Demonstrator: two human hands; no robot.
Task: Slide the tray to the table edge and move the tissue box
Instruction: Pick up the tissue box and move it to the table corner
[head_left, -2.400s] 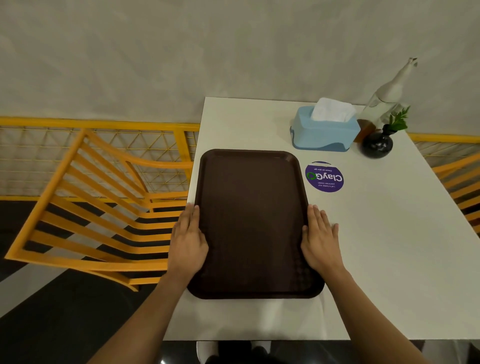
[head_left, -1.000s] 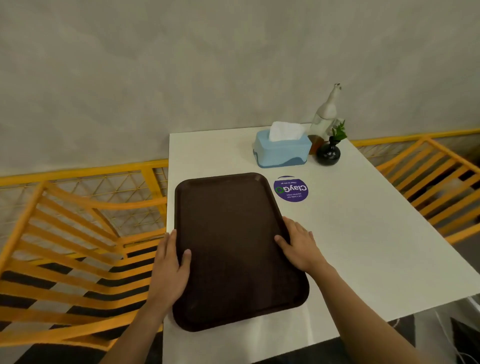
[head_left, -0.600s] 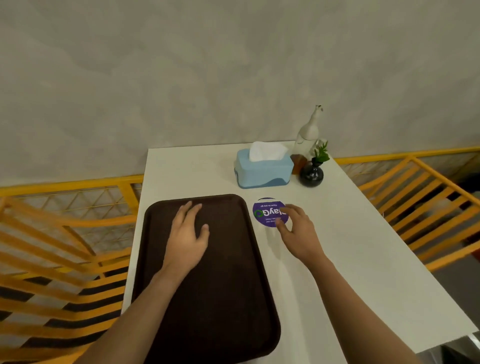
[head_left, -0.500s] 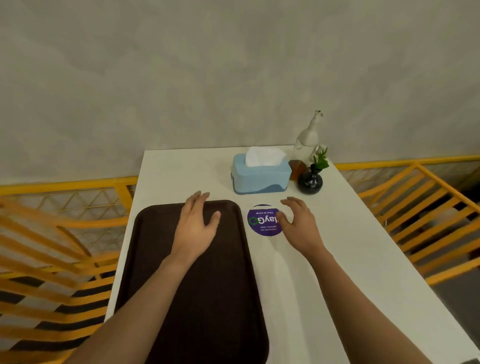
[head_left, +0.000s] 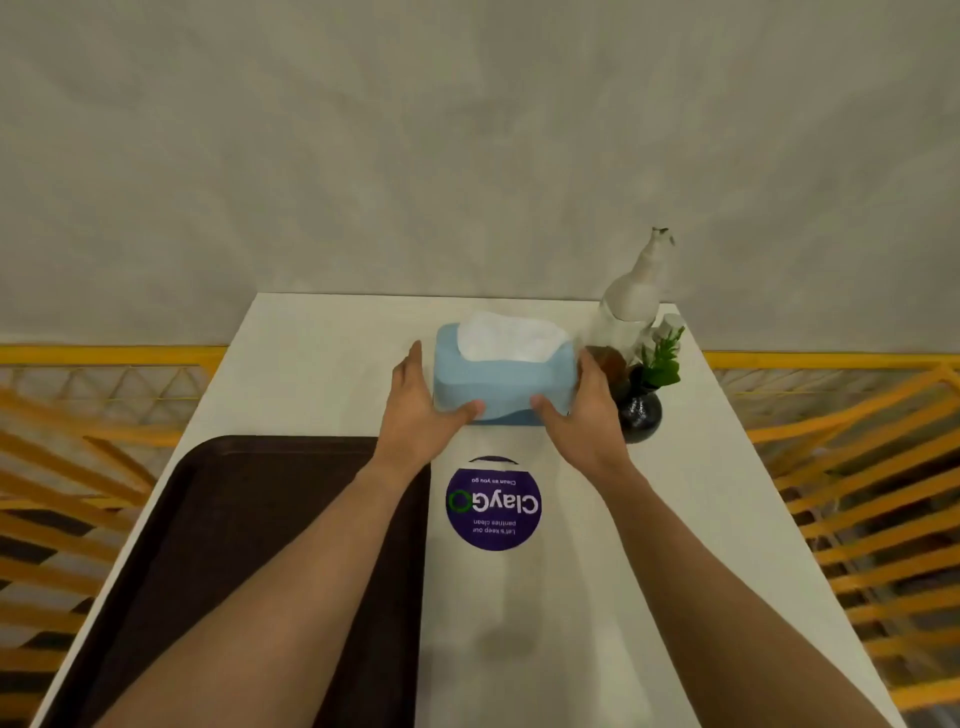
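A light blue tissue box with white tissue sticking out of its top stands near the far end of the white table. My left hand grips its left side, thumb on the front face. My right hand grips its right side the same way. The dark brown tray lies along the table's left edge, partly under my left forearm.
A black round vase with a green sprig and a white bottle stand just right of the box, close to my right hand. A purple round sticker lies on the table. Yellow slatted chairs flank both sides; a grey wall is behind.
Both hands left the tray, reached forward and closed on the two sides of the tissue box. The tray now lies along the table's left edge.
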